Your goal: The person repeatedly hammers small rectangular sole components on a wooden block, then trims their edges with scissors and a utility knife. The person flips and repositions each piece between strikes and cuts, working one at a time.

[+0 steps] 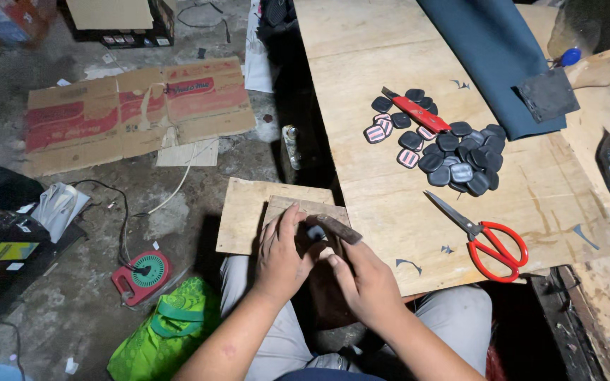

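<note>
Hands (319, 264) grip dark strip (338, 228) at plywood table (390, 204) edge, scissors (492, 240) near

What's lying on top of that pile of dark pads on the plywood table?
A red-handled utility knife lies across the upper left of the pile of dark pads, its blade end pointing up-left. The pads directly beneath it are covered, so their number and faces cannot be seen.

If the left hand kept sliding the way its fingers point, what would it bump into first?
Probably the small plywood board lying just past the left hand's fingertips; those fingers already rest on the dark little piece both hands hold. Depth is hard to judge here.
</note>
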Tool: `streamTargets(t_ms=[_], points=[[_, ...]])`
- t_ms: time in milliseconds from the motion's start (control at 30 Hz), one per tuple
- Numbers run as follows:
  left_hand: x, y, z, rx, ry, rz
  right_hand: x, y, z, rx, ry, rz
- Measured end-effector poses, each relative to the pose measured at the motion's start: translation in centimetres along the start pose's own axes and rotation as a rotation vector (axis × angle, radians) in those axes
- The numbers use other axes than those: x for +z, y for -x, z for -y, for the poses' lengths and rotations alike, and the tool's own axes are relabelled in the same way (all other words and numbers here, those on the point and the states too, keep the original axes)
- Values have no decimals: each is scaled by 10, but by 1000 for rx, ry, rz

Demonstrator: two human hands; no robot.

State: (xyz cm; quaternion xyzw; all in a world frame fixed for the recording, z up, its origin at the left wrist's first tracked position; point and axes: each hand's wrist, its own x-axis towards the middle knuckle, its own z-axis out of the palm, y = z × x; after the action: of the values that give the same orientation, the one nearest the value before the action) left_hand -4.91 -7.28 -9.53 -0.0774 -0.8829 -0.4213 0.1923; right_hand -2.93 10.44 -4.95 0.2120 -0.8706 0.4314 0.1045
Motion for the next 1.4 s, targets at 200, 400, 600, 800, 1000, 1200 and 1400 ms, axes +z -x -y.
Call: streamTargets(t_ms=[200, 400, 600, 800, 1000, 1200, 1400], points=[[4, -2, -1, 53, -136, -9, -1, 12, -9, 188, -58, 62], [-10, -1, -33, -87, 159, 38, -19, 23, -20, 754, -671, -83], [-14, 30, -87, -260, 746, 291, -33, 43, -12, 801, -901, -182], [1, 36, -97, -683, 1253, 301, -35, 65, -7, 732, -998, -250], [-4, 34, -93, -767, 1179, 261, -88, 80, -30, 829, -849, -69], [-6, 34, -101, -696, 1088, 414, -101, 90, -38, 837, -882, 46], [-12, 33, -98, -510, 976, 650, -129, 79, -45, 857, -758, 290]])
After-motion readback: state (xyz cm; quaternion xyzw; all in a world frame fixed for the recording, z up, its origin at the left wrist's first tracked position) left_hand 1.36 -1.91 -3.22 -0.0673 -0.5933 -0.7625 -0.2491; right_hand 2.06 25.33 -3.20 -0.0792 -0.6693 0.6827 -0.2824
